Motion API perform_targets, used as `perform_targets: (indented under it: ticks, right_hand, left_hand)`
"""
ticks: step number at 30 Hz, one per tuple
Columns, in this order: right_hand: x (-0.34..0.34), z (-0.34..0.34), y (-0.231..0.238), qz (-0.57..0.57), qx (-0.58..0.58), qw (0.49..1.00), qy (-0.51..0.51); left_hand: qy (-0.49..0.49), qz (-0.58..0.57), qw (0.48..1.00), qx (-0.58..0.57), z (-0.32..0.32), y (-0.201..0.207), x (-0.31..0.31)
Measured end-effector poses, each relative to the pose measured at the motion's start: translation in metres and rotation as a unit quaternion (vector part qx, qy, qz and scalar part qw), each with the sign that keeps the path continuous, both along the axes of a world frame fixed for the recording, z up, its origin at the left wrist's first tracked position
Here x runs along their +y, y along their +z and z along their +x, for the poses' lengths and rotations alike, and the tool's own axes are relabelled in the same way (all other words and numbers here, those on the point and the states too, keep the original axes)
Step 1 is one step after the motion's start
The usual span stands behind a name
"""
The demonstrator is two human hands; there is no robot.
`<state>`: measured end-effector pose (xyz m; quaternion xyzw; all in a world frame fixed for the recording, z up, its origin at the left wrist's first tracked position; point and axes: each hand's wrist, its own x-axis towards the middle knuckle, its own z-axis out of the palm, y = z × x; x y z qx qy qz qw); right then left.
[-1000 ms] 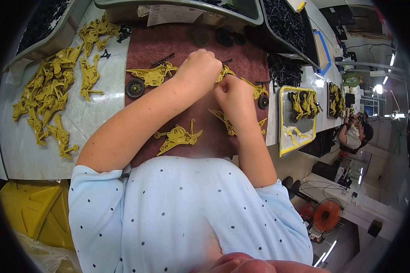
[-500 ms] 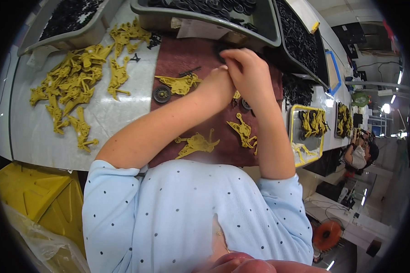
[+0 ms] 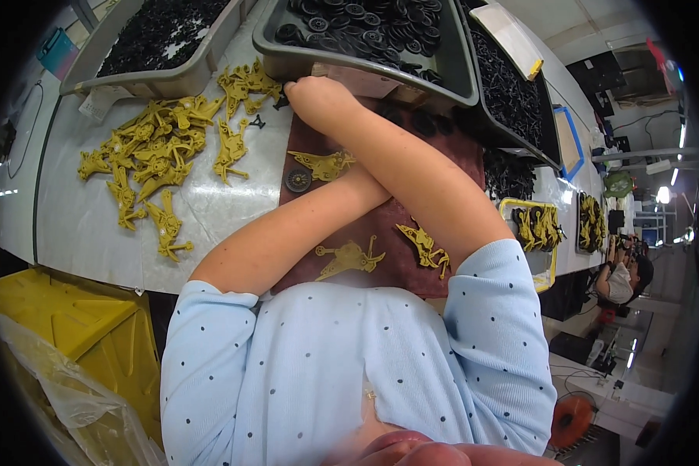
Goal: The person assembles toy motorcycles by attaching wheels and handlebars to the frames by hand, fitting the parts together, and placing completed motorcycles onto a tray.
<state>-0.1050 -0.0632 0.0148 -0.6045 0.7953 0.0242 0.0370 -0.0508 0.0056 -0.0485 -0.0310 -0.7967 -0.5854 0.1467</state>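
Note:
My right arm crosses over my left. My right hand [image 3: 317,99] is at the far left corner of the dark red cloth [image 3: 462,159], its fingers curled by the small black parts [image 3: 282,101]; whatever lies between the fingertips is hidden. Beneath the right forearm, my left forearm [image 3: 287,224] reaches across the cloth, and the left hand is covered from sight. A yellow plastic piece [image 3: 318,165] and a black spoked wheel [image 3: 297,180] lie left of the crossing. Nearer my body are another yellow piece [image 3: 351,259] and a yellow piece with black parts [image 3: 423,245].
A heap of yellow plastic pieces [image 3: 151,144] covers the left of the table. Grey bins of small black parts [image 3: 151,39] and black wheels [image 3: 365,31] stand behind, with a black tray [image 3: 512,85] at right. Beyond it sits a yellow-rimmed tray [image 3: 547,273]. A person [image 3: 623,276] works farther off.
My right hand has moved left, from beside my left hand to the small black parts. Its forearm now lies across the left one and hides that hand. The view has shifted slightly.

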Motion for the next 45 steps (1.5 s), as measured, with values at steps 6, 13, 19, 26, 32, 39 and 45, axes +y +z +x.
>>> perform_targets:
  ticks: [6, 13, 19, 26, 32, 39, 45]
  right_hand:
    - [0.021, 0.007, 0.007, -0.069, -0.053, 0.996, -0.01]
    - [0.088, 0.002, 0.038, -0.241, -0.256, 0.926, -0.141]
    - [0.181, 0.009, 0.054, -0.312, -0.438, 0.808, -0.241]
    - [0.326, 0.007, 0.03, -0.431, -0.5, 0.649, -0.379]
    - [0.358, 0.042, 0.012, -0.26, -0.246, 0.777, -0.518]
    - [0.368, 0.043, -0.013, -0.354, -0.274, 0.758, -0.475]
    - [0.371, 0.036, -0.015, -0.389, -0.241, 0.771, -0.443]
  left_hand:
    - [0.004, -0.088, 0.995, -0.044, 0.012, 0.016, 0.0]
    - [-0.012, -0.195, 0.978, -0.08, 0.009, 0.037, -0.001]
    - [-0.043, -0.288, 0.951, -0.108, 0.007, 0.043, -0.002]
    - [0.014, -0.42, 0.907, -0.019, 0.015, 0.062, 0.01]
    - [-0.066, -0.393, 0.916, 0.042, -0.005, 0.065, 0.065]
    - [-0.061, -0.468, 0.881, 0.036, -0.025, 0.039, 0.119]
    - [-0.052, -0.429, 0.901, 0.041, -0.032, 0.039, 0.114]
